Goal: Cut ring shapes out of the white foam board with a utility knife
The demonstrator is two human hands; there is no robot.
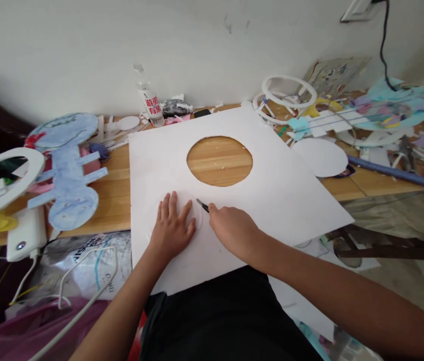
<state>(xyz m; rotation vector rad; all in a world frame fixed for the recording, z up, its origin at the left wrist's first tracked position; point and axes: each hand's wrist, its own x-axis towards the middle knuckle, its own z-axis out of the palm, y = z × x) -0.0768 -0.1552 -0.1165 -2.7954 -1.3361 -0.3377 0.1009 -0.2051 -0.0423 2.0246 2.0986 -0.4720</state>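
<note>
A large white foam board [268,180] lies across the wooden table and overhangs its front edge. An oval hole cut through it bares the wood. Below that hole, a faint curved outline shows on the board. My left hand [173,225] rests flat on the board with its fingers spread, just left of this curve. In my right hand [232,228] is a craft knife [202,204], its handle mostly hidden by my fingers. The blade points up and left, close to the outline; whether its tip is in the board I cannot tell.
A plastic bottle [149,98] stands behind the board by the wall. Blue-painted cutouts [69,165], a white ring [27,193] and a white power bank [27,233] lie at the left. To the right are a white oval piece [321,157], a blue rod [396,172] and scraps.
</note>
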